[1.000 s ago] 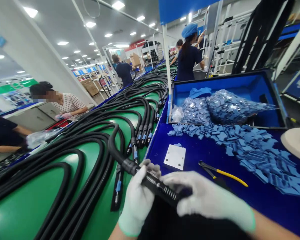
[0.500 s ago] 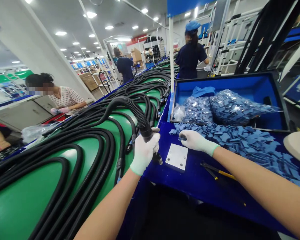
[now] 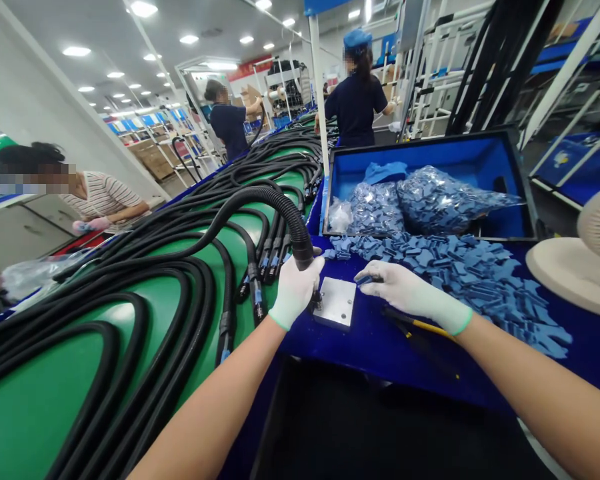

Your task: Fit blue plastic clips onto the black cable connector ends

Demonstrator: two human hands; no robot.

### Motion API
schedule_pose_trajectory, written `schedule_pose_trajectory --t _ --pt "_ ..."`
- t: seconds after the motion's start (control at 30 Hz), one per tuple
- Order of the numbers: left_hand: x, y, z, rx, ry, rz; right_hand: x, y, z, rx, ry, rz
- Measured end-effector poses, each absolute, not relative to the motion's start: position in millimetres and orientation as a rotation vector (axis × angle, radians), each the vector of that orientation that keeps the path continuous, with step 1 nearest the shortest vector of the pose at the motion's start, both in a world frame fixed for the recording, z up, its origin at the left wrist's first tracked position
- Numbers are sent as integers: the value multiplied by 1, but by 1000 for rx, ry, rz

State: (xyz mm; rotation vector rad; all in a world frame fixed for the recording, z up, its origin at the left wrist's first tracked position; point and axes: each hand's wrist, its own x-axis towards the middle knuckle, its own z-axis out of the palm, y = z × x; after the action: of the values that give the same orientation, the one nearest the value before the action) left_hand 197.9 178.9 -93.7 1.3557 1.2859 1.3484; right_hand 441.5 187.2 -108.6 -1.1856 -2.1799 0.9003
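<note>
1. Hose of black ribbed plastic [image 3: 287, 212] arched over the green surface [image 3: 40, 393], its end pointing down by the left edge of a square silver metal block [image 3: 336, 303]; contact was unclear.
2. The white-gloved left hand's grip [image 3: 297, 287] was wrapped tightly round that end.
3. The white-gloved right hand's grip [image 3: 405, 290] was pinched nearly closed on a small dark-blue piece [image 3: 371, 279], mostly hidden, just right of the block.
4. Loose flat blue pieces [image 3: 430, 257] lay heaped nearby.
5. Marks on a distant red banner [image 3: 250, 69] were too blurred to read.
</note>
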Motion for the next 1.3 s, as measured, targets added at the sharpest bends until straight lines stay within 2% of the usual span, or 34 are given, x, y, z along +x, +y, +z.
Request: schedule_pose_trajectory --t 0.27,0.7,0.8,0.93,1.0,1.13,1.3 --pt "208 179 -89 1522 1417 1379 385 189 -94 -1050 -2292 874" --pt "191 178 -81 1567 1195 1231 361 207 -115 -1062 -2146 1168" --pt "165 158 -77 1536 1227 1284 364 204 -115 -1032 -2156 1193" --pt "83 93 -77 1362 1466 1346 369 204 -120 -1025 -2202 1152" --pt "35 45 -78 1270 1710 1243 369 205 -126 -1057 -2249 1068" --pt "-39 -51 -95 1154 2200 747 366 201 -135 -1100 -2316 942" --pt "-77 -129 -122 1009 2571 250 364 198 -132 -1146 -2339 925"
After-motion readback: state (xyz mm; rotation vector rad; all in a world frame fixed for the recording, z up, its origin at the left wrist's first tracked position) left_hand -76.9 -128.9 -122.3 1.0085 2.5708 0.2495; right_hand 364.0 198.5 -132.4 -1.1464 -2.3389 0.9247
